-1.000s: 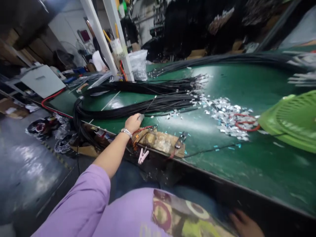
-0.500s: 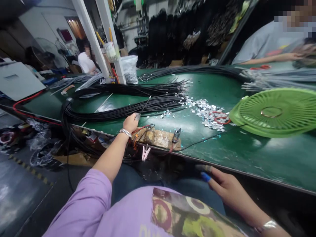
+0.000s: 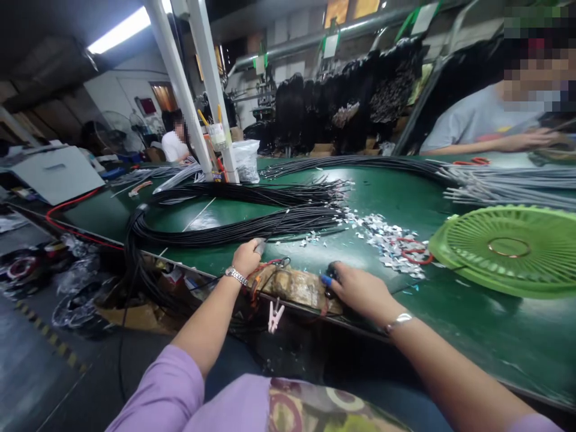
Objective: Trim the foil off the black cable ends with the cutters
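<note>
My left hand point(image 3: 249, 257) is closed in a pinch at the near side of a black cable bundle point(image 3: 216, 235). A thin black cable appears to run from its fingertips toward the bundle. Grey covering shows on a finger. My right hand point(image 3: 360, 291) has come down over the right end of a tape-wrapped wooden board point(image 3: 294, 287) at the table's edge. Its fingers, one capped in blue and one in dark material, close around a small black clip, mostly hidden by the hand. Below the board hangs a pink clothespin point(image 3: 275, 316).
Scattered white scraps point(image 3: 391, 243) lie beside red-handled scissors point(image 3: 416, 252) and a green fan grille point(image 3: 508, 249). Grey cables point(image 3: 499, 183) extend at the far right, near a co-worker point(image 3: 477, 129). White posts point(image 3: 216, 90) rise behind the bundles. Another person point(image 3: 173, 144) sits farther back.
My right hand has risen from below the table edge onto the board's right end, covering the black clip. My left hand stays pinched beside the bundle. The view has tilted upward.
</note>
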Motion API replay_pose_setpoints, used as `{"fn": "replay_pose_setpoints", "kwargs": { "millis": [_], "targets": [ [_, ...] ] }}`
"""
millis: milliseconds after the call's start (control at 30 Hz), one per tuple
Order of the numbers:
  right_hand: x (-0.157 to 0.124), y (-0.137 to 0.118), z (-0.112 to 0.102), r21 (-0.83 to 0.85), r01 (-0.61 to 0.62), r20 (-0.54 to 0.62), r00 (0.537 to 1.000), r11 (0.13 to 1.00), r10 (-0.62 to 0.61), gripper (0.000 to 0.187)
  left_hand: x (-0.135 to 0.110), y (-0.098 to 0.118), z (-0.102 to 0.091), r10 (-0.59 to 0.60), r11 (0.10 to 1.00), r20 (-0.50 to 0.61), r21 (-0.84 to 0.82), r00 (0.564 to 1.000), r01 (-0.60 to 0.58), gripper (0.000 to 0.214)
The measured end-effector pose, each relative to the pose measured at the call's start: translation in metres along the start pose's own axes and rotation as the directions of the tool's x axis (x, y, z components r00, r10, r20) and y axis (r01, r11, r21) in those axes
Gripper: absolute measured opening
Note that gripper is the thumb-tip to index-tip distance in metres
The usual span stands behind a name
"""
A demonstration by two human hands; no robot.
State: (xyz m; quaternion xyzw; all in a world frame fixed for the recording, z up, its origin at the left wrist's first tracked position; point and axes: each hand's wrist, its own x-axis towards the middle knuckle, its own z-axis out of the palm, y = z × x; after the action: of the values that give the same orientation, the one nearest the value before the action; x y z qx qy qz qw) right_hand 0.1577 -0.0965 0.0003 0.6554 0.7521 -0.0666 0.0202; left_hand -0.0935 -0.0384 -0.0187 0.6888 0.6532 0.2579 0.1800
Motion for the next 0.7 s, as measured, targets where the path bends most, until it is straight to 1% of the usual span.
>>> {"fn": "replay_pose_setpoints", "kwargs": {
  "millis": [100,200,267,300,333,367,400,433,467,500,533,567,600,633,667,700],
  "targets": [
    [0.008,-0.005,-0.003,-0.028,0.038,0.057,0.998,0.999,-0.036,0.033,-0.002,-0.002,0.003,0.02,0.998,-0.047,-0.056,0.999,-0.022,0.034],
    [0.014,-0.002,-0.005,0.016,0.128,0.093,0.987,0.992,-0.129,0.036,-0.003,-0.004,0.006,0.016,0.988,-0.107,-0.149,0.994,-0.032,0.033],
    [0.019,0.004,-0.001,0.118,0.173,0.077,0.98,0.978,-0.183,0.047,-0.006,-0.005,0.007,-0.004,0.978,-0.131,-0.21,0.991,-0.023,0.032],
    [0.022,0.008,0.003,0.201,0.188,0.054,0.978,0.961,-0.202,0.054,-0.008,-0.005,0.007,-0.008,0.973,-0.136,-0.23,0.991,-0.024,0.032],
    [0.026,0.012,0.008,0.304,0.19,0.023,0.978,0.933,-0.207,0.058,-0.01,-0.006,0.006,0.001,0.97,-0.137,-0.241,0.991,-0.034,0.031],
    [0.03,0.017,0.012,0.431,0.179,-0.002,0.98,0.885,-0.197,0.06,-0.013,-0.006,0.005,0.027,0.969,-0.134,-0.24,0.991,-0.059,0.03],
    [0.034,0.022,0.017,0.584,0.151,-0.01,0.984,0.797,-0.178,0.06,-0.016,-0.005,0.004,0.068,0.969,-0.131,-0.227,0.989,-0.097,0.03],
    [0.038,0.027,0.019,0.751,0.103,0.001,0.988,0.652,-0.157,0.058,-0.018,-0.004,0.002,0.119,0.969,-0.129,-0.201,0.984,-0.144,0.029],
    [0.042,0.032,0.02,0.886,0.05,0.017,0.99,0.46,-0.14,0.054,-0.019,-0.002,0.001,0.174,0.967,-0.13,-0.164,0.976,-0.194,0.028],
    [0.046,0.037,0.019,0.966,0.002,0.03,0.992,0.26,-0.121,0.048,-0.02,0.001,-0.001,0.228,0.963,-0.128,-0.117,0.965,-0.243,0.027],
    [0.05,0.041,0.016,0.997,-0.025,0.033,0.994,0.078,-0.106,0.042,-0.02,0.006,-0.002,0.28,0.955,-0.12,-0.066,0.952,-0.289,0.027],
    [0.053,0.043,0.012,0.997,-0.03,0.024,0.996,-0.071,-0.084,0.038,-0.019,0.011,-0.003,0.328,0.943,-0.105,-0.016,0.939,-0.332,0.027],
    [0.056,0.045,0.007,0.983,-0.02,0.009,0.998,-0.184,-0.062,0.036,-0.016,0.017,-0.004,0.372,0.928,-0.084,0.029,0.925,-0.371,0.028],
    [0.058,0.047,0.002,0.963,-0.003,-0.008,0.999,-0.271,-0.041,0.036,-0.013,0.023,-0.004,0.408,0.912,-0.059,0.064,0.911,-0.404,0.029],
    [0.059,0.047,-0.002,0.943,0.006,-0.018,0.999,-0.334,-0.034,0.036,-0.009,0.029,-0.005,0.435,0.898,-0.035,0.092,0.9,-0.43,0.029],
    [0.06,0.047,-0.006,0.927,0.01,-0.025,0.999,-0.375,-0.035,0.036,-0.005,0.034,-0.004,0.457,0.884,-0.012,0.113,0.89,-0.453,0.029]
  ]
}}
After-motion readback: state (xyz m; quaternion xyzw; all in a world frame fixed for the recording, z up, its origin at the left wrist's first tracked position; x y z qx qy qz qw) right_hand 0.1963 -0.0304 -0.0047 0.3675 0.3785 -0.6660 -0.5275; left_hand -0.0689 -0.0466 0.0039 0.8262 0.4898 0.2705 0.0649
